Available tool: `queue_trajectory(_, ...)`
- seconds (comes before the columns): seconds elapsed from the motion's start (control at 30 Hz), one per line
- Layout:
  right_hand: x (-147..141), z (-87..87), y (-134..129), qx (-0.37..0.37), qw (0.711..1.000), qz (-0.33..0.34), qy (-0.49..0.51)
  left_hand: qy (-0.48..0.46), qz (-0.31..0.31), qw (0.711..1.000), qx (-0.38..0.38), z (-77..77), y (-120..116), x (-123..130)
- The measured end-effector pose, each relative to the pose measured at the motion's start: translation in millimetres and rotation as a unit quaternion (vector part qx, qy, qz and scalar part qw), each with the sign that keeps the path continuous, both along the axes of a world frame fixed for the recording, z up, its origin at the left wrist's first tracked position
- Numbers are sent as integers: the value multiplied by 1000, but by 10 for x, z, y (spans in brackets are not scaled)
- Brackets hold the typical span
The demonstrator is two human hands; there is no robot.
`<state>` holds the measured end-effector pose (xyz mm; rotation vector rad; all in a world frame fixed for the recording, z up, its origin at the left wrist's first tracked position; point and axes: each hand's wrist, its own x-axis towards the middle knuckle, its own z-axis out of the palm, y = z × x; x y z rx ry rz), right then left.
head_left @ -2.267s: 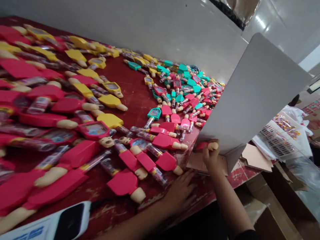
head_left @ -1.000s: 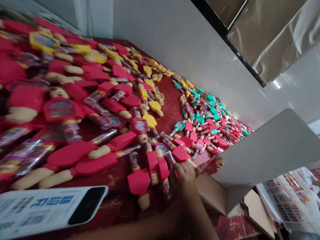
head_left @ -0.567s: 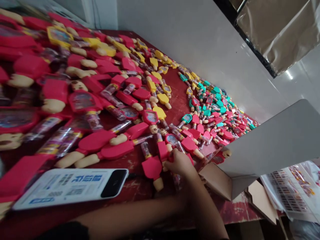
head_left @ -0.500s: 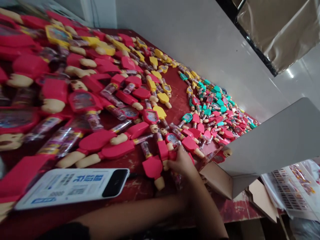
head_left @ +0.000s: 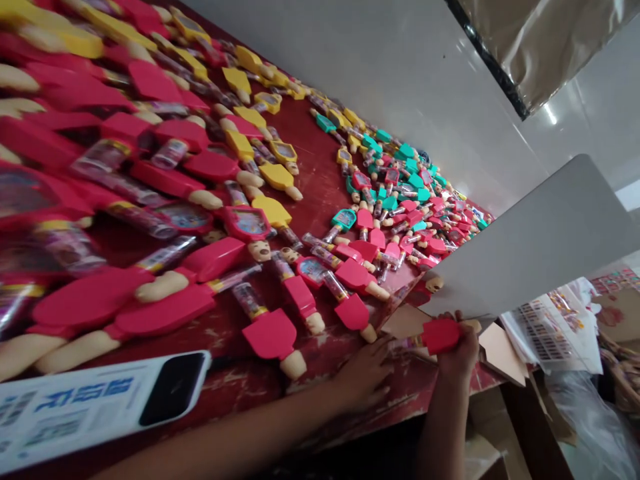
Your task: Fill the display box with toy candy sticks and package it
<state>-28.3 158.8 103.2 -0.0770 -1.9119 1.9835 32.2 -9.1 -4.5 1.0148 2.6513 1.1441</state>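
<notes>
My right hand (head_left: 463, 350) grips a red candy toy (head_left: 441, 335) beside a grey-white cardboard box. The toy has a flat paddle body, a beige end, and a clear tube that points left. My left hand (head_left: 367, 373) rests low over the table edge, fingers stretched toward that tube and holding nothing. Near it lie another red toy (head_left: 351, 312) and one with a broad red back (head_left: 270, 333). Part of the right hand's fingers is hidden behind the toy.
The box (head_left: 535, 247) stands on the right with brown flaps open. Red, yellow and green toys cover much of the dark red table (head_left: 313, 163). A white device with printed labels (head_left: 100, 407) lies front left. A white basket (head_left: 545, 330) sits beyond the box.
The right hand has moved from among the toys to the box, carrying a red toy. The left hand, earlier hidden behind the right arm, now shows. The view has shifted right.
</notes>
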Motion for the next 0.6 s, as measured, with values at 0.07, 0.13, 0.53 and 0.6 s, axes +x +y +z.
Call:
queue_trajectory(0.07,-21,-41,132,-26,999,-46,12,-4,-4,1000,-6,8,-10,-5)
queue_trajectory(0.13,-30,-85,173,-44,996,-74,19,3,-3,1000,-2,-10,-4,-2)
queue_trajectory(0.53,-61,-194,-239,80,948,-262,162,-21,-10,999,-39,95,-37,-2)
queue_trajectory(0.6,-110,-215,-362,98,937,-268,203,-23,-15,999,-36,115,-43,-1)
